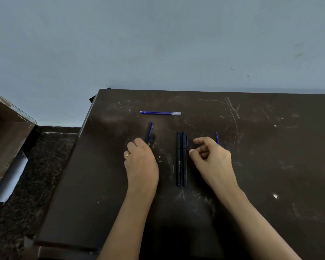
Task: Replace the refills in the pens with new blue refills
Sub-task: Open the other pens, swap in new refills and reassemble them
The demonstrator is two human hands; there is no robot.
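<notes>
While two black pens [181, 158] lie together between the hands, two new blue refills [160, 113] wait at the far side of the table [270, 166], so work seems left. The left hand [140, 161] holds a blurry pen part [150, 132]. The right hand [211, 156] curls around a blue refill [217, 137].

Single head cam, wide-angle, looking forward and down from the near edge.
Close over the dark table [251, 166]; its far edge meets the grey wall [158, 34] mid-frame, left edge and floor [36, 175] visible, right edge cut off. No second view.
</notes>
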